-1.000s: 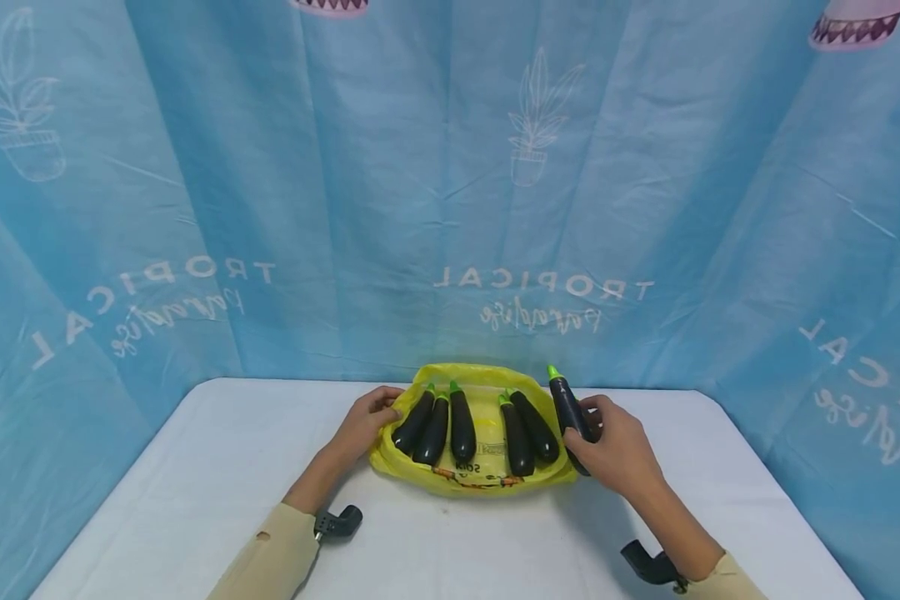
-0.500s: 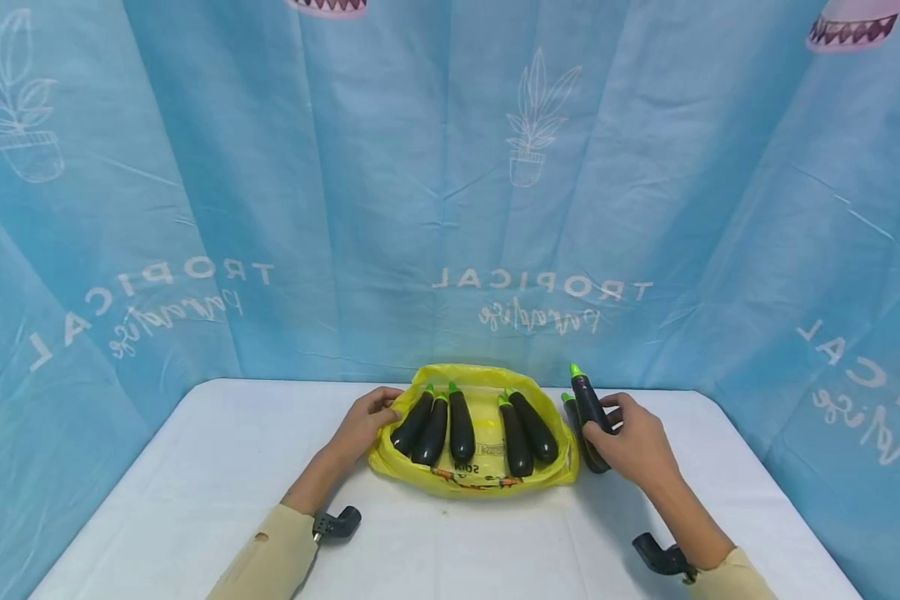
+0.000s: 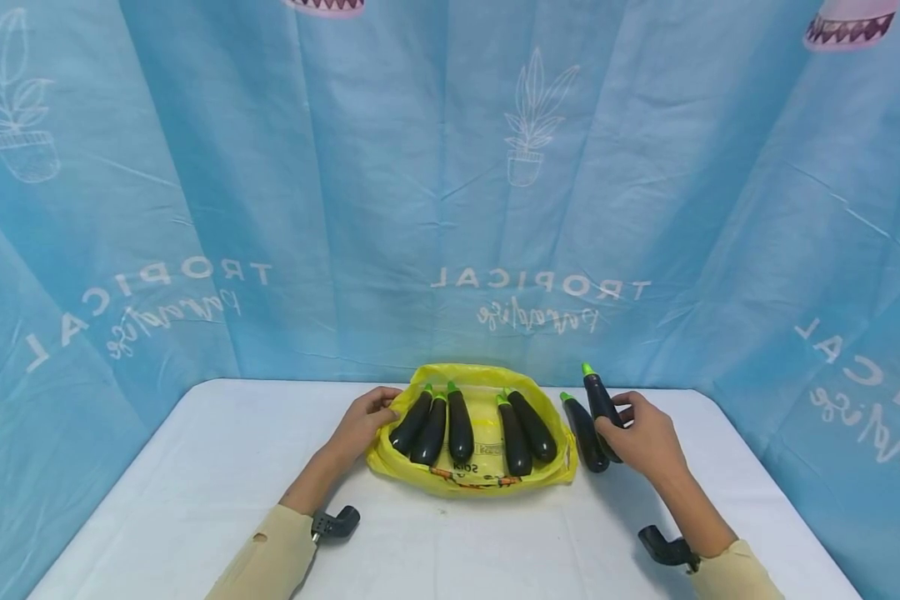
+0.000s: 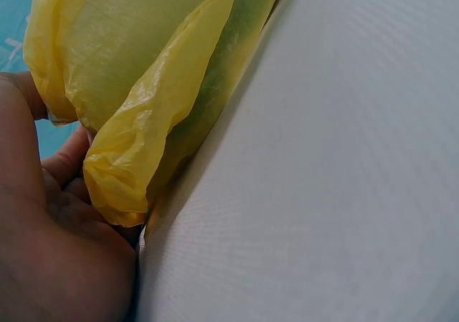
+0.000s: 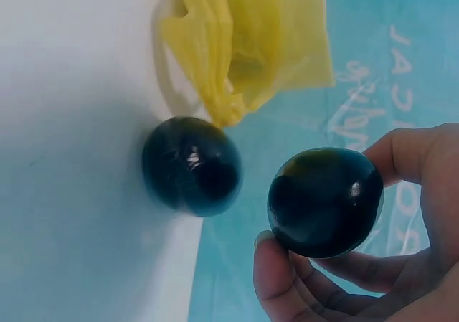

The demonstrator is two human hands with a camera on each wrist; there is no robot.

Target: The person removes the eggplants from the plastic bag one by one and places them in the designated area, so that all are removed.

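Observation:
A yellow plastic bag lies open on the table with several dark, glossy eggplants inside, in a left and a right group. At the bag's left edge my left hand holds its rim; the left wrist view shows the crumpled yellow film between thumb and fingers. My right hand grips a green-tipped eggplant between thumb and fingers, tilted, right of the bag. Just left of it another eggplant lies on the table beside the bag. In the right wrist view, the held eggplant is apart from the lying one.
The white-covered table reaches forward to a blue printed curtain, which hangs behind and along both sides. Each wrist carries a black camera mount.
My right hand has moved right, away from the bag, with the held eggplant. The eggplant lying beside the bag has come into sight. My left hand stays at the bag.

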